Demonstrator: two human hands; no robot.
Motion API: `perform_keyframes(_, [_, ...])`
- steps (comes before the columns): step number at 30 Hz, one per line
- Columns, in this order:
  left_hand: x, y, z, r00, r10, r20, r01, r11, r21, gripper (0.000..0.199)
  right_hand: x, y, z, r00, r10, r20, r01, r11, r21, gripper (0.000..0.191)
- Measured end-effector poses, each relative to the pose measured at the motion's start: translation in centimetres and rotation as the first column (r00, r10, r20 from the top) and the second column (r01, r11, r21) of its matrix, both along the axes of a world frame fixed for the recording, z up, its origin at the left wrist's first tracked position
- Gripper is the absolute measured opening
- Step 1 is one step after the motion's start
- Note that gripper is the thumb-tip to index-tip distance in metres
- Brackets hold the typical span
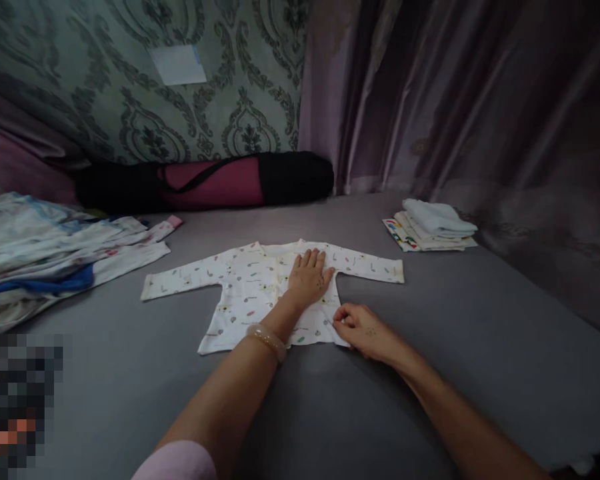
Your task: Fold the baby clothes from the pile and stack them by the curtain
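Note:
A small white long-sleeved shirt (pixel 247 300) with a tiny scattered print lies spread flat, both sleeves stretched out sideways and its neckline away from me. My left hand (pixel 310 277) rests flat on the right side of its chest, fingers stretched out and pointing to the far side. A pale bangle sits on that wrist. Lower down, my right hand (pixel 363 330) pinches the right side edge of the shirt near the hem, its fingertips closed on the cloth.
Grey sheet (pixel 480 347) spreads under everything. A heap of loose clothes (pixel 70 260) lies at the left. Folded clothes (pixel 433 227) are stacked at the back right. Along the patterned wall (pixel 220 80) lies a long black and dark-pink bag (pixel 215 181). Purple curtains (pixel 405 100) hang behind.

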State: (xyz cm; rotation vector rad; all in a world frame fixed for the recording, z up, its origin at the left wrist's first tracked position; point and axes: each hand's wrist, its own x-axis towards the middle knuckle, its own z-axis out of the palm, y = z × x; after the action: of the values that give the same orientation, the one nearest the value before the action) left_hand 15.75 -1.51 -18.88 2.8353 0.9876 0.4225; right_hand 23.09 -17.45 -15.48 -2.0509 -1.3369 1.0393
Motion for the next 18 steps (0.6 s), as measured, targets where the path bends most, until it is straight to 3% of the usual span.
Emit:
perform_keyframes(4, [0.0,-0.1,-0.1,1.0,-0.006,-0.001,0.006,1.0,-0.007,0.058,0.4,-0.3,-0.7,0.999,0.029,0.036,-0.029,1.0,-0.009,0.019])
perform_keyframes(9, [0.0,0.1,0.9,0.998,-0.009,-0.062,0.004,0.996,-0.085,0.06,2.5,0.4,2.0,0.99,0.109,-0.093,-0.122,0.982,-0.144,0.022])
perform_keyframes(11, [0.0,0.4,2.0,0.993,-0.036,-0.111,0.018,0.987,-0.16,0.06,5.1,1.2,3.4,0.999,0.022,-0.039,-0.026,0.994,-0.106,0.025])
perform_keyframes(13, [0.1,0.9,3.2,0.988,-0.08,-0.134,0.05,0.975,-0.215,0.058,8.7,2.1,4.3,0.972,-0.203,0.119,0.199,0.979,0.041,0.026])
perform_keyframes(16, [0.3,1.5,4.7,0.994,-0.057,-0.095,0.034,0.973,-0.226,0.04,14.3,3.0,4.0,0.738,-0.524,0.426,0.48,0.851,0.214,0.029])
perform_keyframes(18, [0.6,1.8,4.9,0.999,0.008,-0.041,-0.017,0.978,-0.208,0.03,16.9,3.3,2.9,0.669,-0.547,0.503,0.581,0.807,0.104,0.03])
